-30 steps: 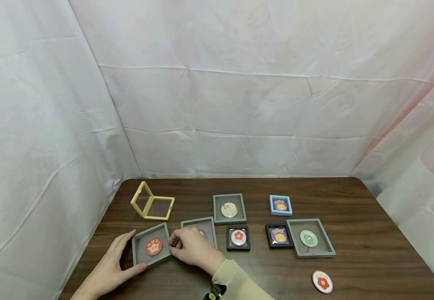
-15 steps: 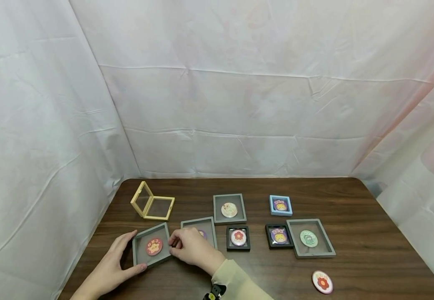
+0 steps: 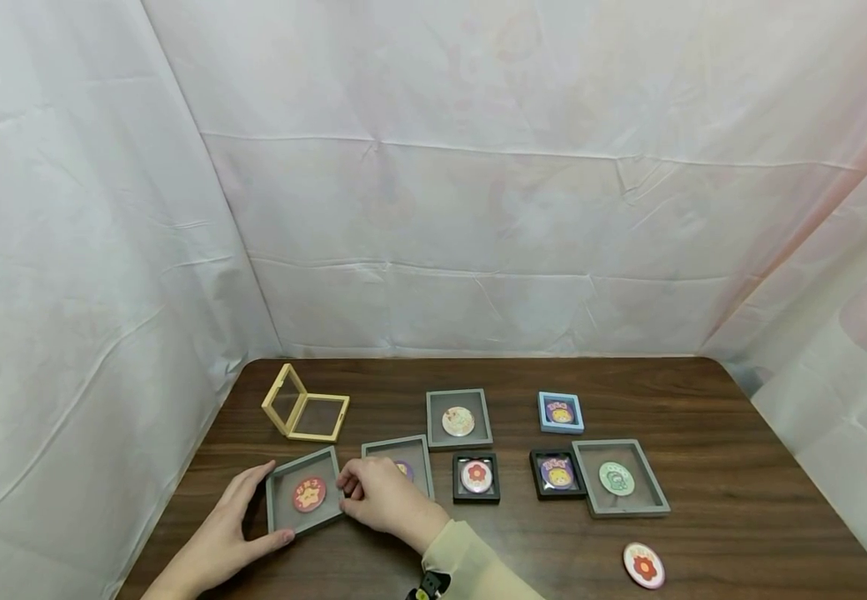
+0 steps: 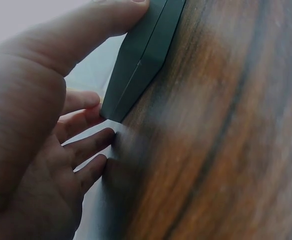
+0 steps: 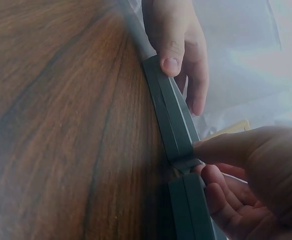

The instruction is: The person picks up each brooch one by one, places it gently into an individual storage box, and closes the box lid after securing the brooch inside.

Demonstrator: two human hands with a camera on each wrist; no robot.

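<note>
A grey square display case [image 3: 317, 524] with a red round badge [image 3: 309, 494] inside lies turned at an angle on the front left of the table. My left hand [image 3: 225, 533] holds its left side, thumb at the near corner and forefinger by the far-left corner. On the right edge, the thumb and bent fingers of my right hand [image 3: 390, 502] pinch the case. The left wrist view shows the thumb over the case's dark side wall [image 4: 142, 60]. Under my right hand, a second grey case [image 3: 424, 467] with a purple badge is partly hidden.
A yellow case [image 3: 318, 417] stands open behind. Another grey case [image 3: 437, 406], a black case [image 3: 476, 498], a blue case [image 3: 561, 428], a second black case [image 3: 557, 493] and a grey case [image 3: 647, 500] hold badges. A loose flower badge [image 3: 643, 566] lies front right.
</note>
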